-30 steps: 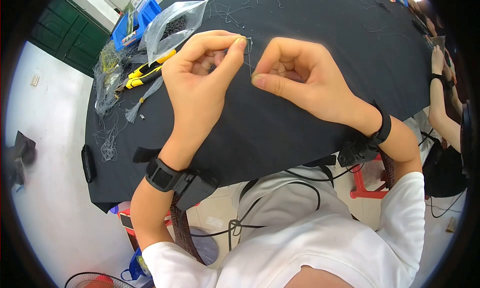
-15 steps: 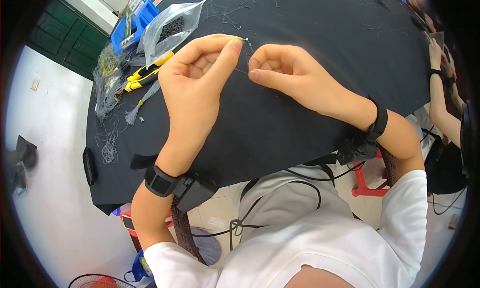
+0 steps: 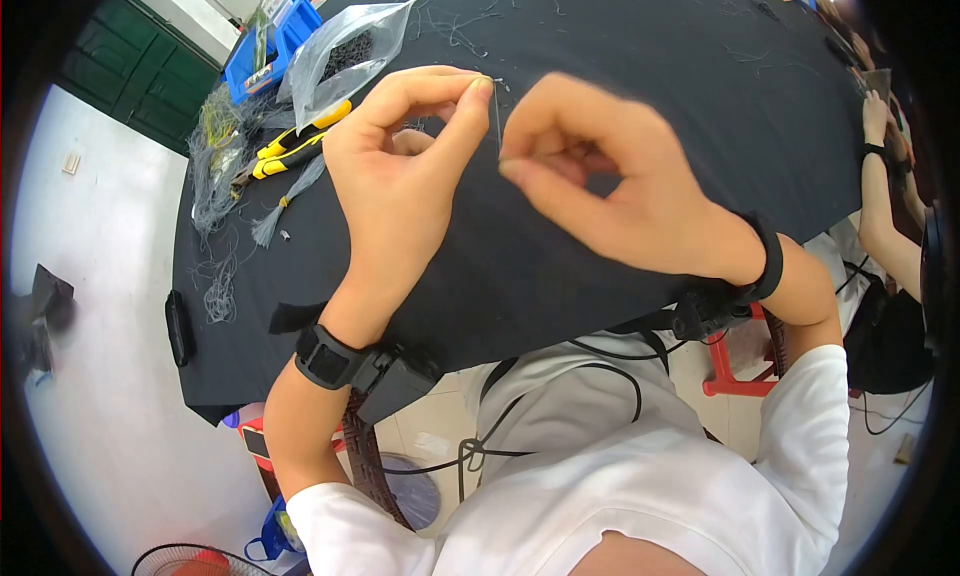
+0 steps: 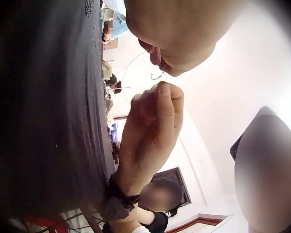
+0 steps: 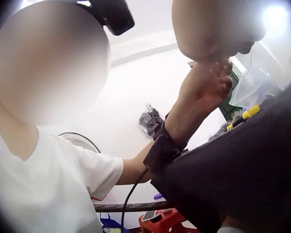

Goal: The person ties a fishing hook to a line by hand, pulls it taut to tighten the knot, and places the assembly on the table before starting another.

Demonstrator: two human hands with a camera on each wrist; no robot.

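My left hand [image 3: 400, 151] pinches a small fish hook between thumb and forefinger, above the black-covered table. The hook's dark bend [image 4: 156, 78] sticks out below those fingertips in the left wrist view. To the right, my right hand [image 3: 620, 171], slightly blurred, has thumb and forefinger together on a thin fishing line [image 3: 498, 121]. This line runs nearly straight between the two hands' fingertips in the head view. In the left wrist view, a fine loop of line bows out beside the hook. The fingers hide the hook's shank.
Left of the hands lie yellow-and-black pliers [image 3: 290, 156], a tied bundle of line [image 3: 285, 206] and tangled grey line [image 3: 215, 171]. Behind them are a clear plastic bag [image 3: 345, 61] and a blue bin [image 3: 290, 36]. Another person's arm [image 3: 873, 186] is at the right.
My right hand has turned and its fingers now hide more of the table beside the line. The line between the hands looks straighter. My left hand keeps its pinch and shifts only slightly.
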